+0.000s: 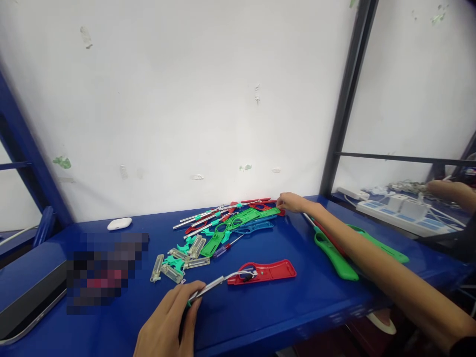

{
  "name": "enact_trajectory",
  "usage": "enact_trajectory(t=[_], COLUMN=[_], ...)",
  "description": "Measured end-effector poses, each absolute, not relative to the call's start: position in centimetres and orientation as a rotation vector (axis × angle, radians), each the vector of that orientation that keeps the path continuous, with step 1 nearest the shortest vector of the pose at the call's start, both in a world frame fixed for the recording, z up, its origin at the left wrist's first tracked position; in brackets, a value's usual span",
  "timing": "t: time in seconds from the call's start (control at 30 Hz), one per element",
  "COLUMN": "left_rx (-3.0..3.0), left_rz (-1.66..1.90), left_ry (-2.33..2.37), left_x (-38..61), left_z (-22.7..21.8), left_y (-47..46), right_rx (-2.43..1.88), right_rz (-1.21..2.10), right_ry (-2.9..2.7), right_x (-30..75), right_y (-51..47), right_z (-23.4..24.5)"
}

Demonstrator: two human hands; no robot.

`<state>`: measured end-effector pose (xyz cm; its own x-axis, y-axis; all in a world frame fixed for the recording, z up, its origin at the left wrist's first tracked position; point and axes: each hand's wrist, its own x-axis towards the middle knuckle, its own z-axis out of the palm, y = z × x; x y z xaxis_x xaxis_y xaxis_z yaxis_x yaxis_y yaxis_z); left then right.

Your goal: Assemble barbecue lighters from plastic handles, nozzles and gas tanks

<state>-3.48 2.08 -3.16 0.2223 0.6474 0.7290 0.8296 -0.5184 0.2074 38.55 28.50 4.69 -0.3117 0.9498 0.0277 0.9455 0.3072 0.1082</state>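
Observation:
In my left hand (169,317), near the table's front edge, is the metal tube (212,284) of a long-nosed lighter, pinched between thumb and fingers. White wires run from the tube into a red lighter casing half (275,271), which lies with its hollow side up. My right hand (292,202) reaches to the back, fingers closed at the right end of a pile of lighter parts; whatever they grip there is hidden. Green casing halves (245,217), blue casing (256,227) and metal tubes make up this pile. A screwdriver (223,249) lies before it.
Several clear fuel tanks (172,272) lie left of the pile. Lighters with green handles (336,258) rest under my right forearm. At left are a white earbud case (119,223) and a dark device (31,300). A power strip (403,218) and another person's hand (451,192) are at right.

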Motion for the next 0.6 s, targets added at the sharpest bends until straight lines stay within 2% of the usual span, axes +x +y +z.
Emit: enact_trajectory(t=[0.3, 0.6], left_rx=[-2.288, -2.295], left_rz=[-1.157, -1.148], left_ry=[-1.427, -1.492], left_x=[-3.4, -3.3], left_z=[-3.2, -3.4], left_y=[2.0, 2.1], right_rx=[1.808, 1.801], right_rz=[0.690, 1.155], right_ry=[2.470, 2.595], right_x=[39.8, 41.0], right_y=[25.7, 18.8], right_z=[8.9, 13.6])
